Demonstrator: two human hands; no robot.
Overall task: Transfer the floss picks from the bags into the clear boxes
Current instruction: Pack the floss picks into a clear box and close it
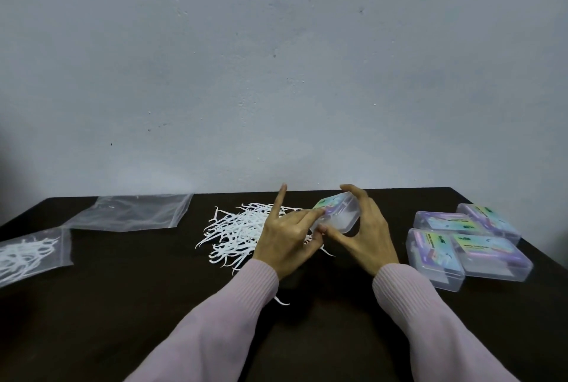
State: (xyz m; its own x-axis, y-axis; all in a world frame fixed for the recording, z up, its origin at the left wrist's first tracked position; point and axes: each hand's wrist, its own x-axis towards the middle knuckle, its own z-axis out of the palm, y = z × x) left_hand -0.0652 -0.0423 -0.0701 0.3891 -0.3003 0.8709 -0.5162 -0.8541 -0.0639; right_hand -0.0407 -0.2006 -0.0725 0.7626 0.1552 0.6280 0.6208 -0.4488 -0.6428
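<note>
Both hands hold one small clear plastic box with a colourful label lifted above the dark brown table: the right hand curls around its far and near edges, while the left hand pinches its near left corner with the index finger pointing up. Just behind and below the left hand lies a loose heap of white floss picks, with one stray pick by the left pink sleeve. Four more clear labelled boxes sit closed in a cluster to the right, apart from the hands. Far left, an empty clear zip bag lies flat, and another bag holding white picks lies nearer the edge
</note>
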